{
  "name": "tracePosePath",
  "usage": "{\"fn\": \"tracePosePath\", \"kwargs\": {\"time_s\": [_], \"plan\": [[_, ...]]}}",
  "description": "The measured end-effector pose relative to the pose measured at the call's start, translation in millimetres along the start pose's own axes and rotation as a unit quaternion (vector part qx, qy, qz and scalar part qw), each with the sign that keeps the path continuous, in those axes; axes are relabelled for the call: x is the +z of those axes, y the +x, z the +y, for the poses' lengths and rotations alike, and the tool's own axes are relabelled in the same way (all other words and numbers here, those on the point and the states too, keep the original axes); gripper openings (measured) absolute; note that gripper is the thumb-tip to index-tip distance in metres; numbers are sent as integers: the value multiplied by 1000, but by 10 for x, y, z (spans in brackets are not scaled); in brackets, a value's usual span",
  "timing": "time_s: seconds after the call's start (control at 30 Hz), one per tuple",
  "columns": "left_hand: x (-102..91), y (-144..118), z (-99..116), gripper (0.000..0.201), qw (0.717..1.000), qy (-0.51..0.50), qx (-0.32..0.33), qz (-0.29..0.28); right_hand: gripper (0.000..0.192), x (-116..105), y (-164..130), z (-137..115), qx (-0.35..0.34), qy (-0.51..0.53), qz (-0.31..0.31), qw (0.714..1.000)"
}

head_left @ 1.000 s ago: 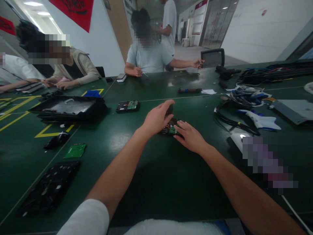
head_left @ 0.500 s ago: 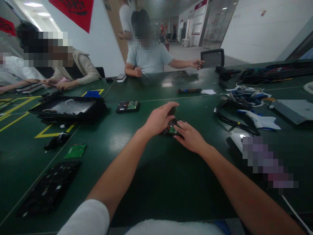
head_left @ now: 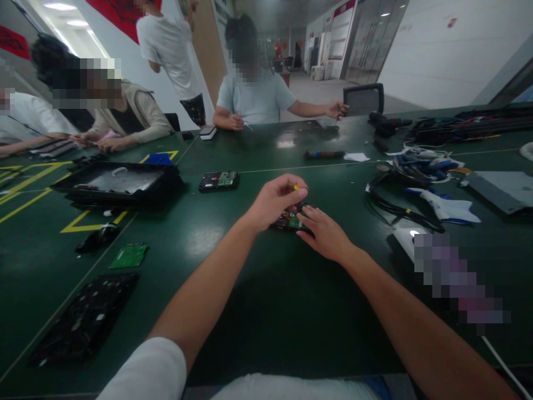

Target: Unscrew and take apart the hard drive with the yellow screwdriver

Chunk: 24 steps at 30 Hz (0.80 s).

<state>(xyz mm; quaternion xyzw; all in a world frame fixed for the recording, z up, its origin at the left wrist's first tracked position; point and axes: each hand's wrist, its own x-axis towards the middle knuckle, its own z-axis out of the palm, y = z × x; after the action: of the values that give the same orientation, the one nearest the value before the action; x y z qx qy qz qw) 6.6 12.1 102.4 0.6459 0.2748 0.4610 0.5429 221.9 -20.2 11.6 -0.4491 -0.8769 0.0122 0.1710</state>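
In the head view, a small yellow-tipped tool [head_left: 296, 188] is being pinched in the closed fingers of the left hand [head_left: 272, 203], poised over a small circuit-board device [head_left: 290, 220] lying on the green worktop [head_left: 258, 289]. The device is being steadied under the right hand [head_left: 327, 236], fingers flat and loosely spread, gripping nothing. A slip seems possible: the tool could be skidding off and scratching the board if the device is being held too lightly.

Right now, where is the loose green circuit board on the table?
In the head view, the green circuit board lies far left of both hands, between a black mouse and a black keyboard panel.
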Motion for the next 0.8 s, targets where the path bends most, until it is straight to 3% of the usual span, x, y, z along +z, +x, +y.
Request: {"fn": "tracePosePath", "kwargs": {"time_s": [0.17,0.3,0.47,0.6,0.8], "plan": [[39,-26,91,35,992,-75,-87,-46,54,-35,12,3,-5,15,-8,1000],[76,-11,116,19,989,-101,-107,20,55,-73,20,-10,6,20,-15,1000],[30,6,128,22,994,-11,-77,82,53,-105,23,-33,25,21,-9,999],[27,-9,162,24,993,8,-92,77,52,-132,25,-37,22,17,-10,1000],[97,2,100,21,984,-105,-117,88,45,-132,10,-9,24,11,15,1000]]}}
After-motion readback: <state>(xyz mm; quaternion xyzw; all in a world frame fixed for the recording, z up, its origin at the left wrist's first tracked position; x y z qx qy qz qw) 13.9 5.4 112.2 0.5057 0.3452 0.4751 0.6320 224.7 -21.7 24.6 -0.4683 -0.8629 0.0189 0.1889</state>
